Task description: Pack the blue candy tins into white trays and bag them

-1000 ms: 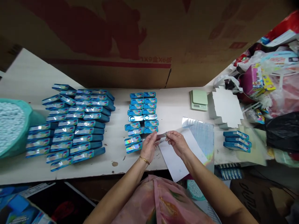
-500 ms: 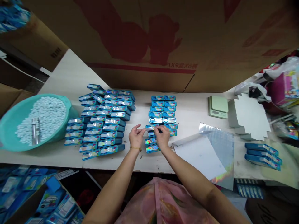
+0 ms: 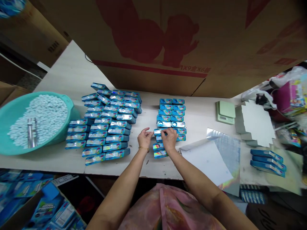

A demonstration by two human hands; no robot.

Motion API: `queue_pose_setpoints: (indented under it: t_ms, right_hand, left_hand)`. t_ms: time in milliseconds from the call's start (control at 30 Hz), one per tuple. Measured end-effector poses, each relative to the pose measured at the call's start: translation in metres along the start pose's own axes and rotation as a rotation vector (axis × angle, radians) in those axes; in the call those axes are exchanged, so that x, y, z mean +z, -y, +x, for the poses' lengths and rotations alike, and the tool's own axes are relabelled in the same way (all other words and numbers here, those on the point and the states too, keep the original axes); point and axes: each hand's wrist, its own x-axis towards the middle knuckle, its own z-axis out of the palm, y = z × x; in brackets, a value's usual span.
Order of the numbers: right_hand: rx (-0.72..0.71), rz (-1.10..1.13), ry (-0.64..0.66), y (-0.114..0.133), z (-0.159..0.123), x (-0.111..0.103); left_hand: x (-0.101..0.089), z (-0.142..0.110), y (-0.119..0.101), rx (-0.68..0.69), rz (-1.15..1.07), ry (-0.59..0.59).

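Note:
Two columns of small blue boxes (image 3: 178,113) stand on the table in front of me, some with round openings in their tops, others with shiny strips on them. A shiny sticker (image 3: 157,131) lies along the top of one box in the left column. My left hand (image 3: 144,139) pinches at the sticker's left end, thumb and forefinger close together. From the right, my right hand (image 3: 169,140) has its fingertips closed on the sticker's other end, hiding part of that box and the ones below. Silvery sticker sheets (image 3: 213,156), one showing its white back, lie right of my right hand.
More blue boxes (image 3: 99,127) stand in packed rows to the left. Beyond them is a turquoise basin (image 3: 69,103) of pale sweets with a metal scoop (image 3: 31,134). A green scale (image 3: 225,111) and white card stack (image 3: 254,123) stand right. A large carton (image 3: 148,76) walls the back.
Both hands have lowered the sticker from above the box onto its top. The whole view has shifted slightly.

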Motion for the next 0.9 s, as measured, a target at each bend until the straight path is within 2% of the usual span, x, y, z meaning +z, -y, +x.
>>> queue_pose_setpoints:
  t_ms: [133, 200, 300, 367, 433, 533, 567, 633, 700, 767, 833, 900]
  right_hand:
    - [-0.072, -0.132, 0.052, -0.005, 0.001, -0.012]
    - [-0.194, -0.25, 0.141, -0.007, 0.001, -0.02]
    - [-0.419, -0.439, 0.317, -0.008, 0.002, -0.027]
    - [-0.504, -0.483, 0.378, -0.009, 0.005, -0.031]
    - [-0.524, -0.458, 0.373, -0.017, 0.01, -0.04]
    - [-0.452, -0.372, 0.263, -0.051, 0.019, -0.073]
    - [-0.437, -0.346, 0.246, -0.067, 0.021, -0.088]
    - [-0.468, -0.338, 0.293, -0.103, 0.022, -0.118]
    - [-0.543, -0.411, 0.395, -0.138, 0.017, -0.14]
    - [-0.592, -0.496, 0.456, -0.167, 0.007, -0.149]
    - [-0.62, -0.504, 0.449, -0.189, -0.008, -0.15]
    - [-0.63, -0.451, 0.377, -0.204, -0.025, -0.148]
  left_hand:
    - [0.003, -0.008, -0.002, 0.024, 0.049, -0.029]
    - [0.004, -0.013, -0.004, 0.066, 0.037, 0.015]
    - [0.004, -0.015, -0.008, 0.14, 0.059, 0.143]
    - [0.002, -0.014, -0.013, 0.138, 0.128, 0.153]
    - [0.0, -0.017, -0.021, 0.124, 0.179, 0.109]
    - [0.005, -0.037, -0.039, 0.251, 0.205, 0.075]
    - [0.011, -0.048, -0.045, 0.308, 0.203, 0.101]
    - [0.029, -0.075, -0.054, 0.366, 0.175, 0.247]
    - [0.054, -0.1, -0.057, 0.322, 0.131, 0.447]
    - [0.083, -0.117, -0.051, 0.238, 0.114, 0.583]
    - [0.11, -0.122, -0.038, 0.147, 0.143, 0.593]
    - [0.131, -0.119, -0.021, 0.03, 0.195, 0.556]
